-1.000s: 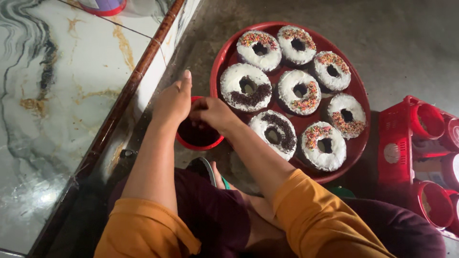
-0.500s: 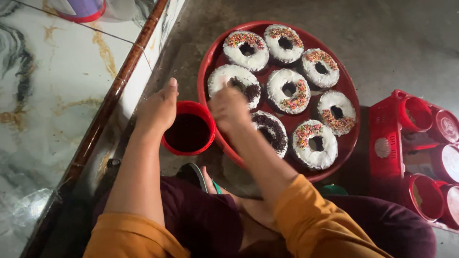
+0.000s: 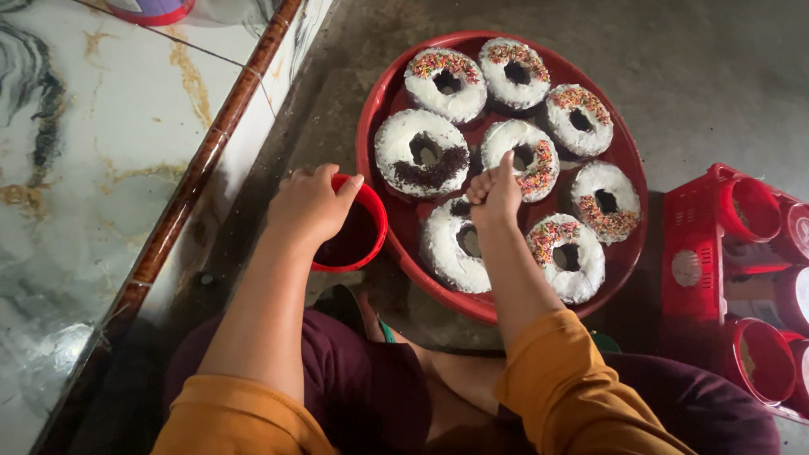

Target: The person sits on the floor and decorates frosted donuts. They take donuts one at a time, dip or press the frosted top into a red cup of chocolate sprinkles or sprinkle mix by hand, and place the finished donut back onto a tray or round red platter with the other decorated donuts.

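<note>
Item: white-iced doughnut (image 3: 455, 244), lower centre of the frame, lying on a round red tray (image 3: 383, 126) among six others. Right hand (image 3: 495, 192) was held over its upper edge, fingers pinched together; what they pinched could not be told. Small red cup (image 3: 361, 240) of dark sprinkles stood just left of the tray, on the grey floor (image 3: 716, 76); left hand (image 3: 312, 202) was wrapped around its rim. Doughnut with chocolate sprinkles (image 3: 421, 153) lay above; doughnut with coloured sprinkles (image 3: 526, 157) lay beside it. Red crate (image 3: 695, 244) holding red cups was at right edge. Marbled tile step (image 3: 76, 143) filled the left side.
</note>
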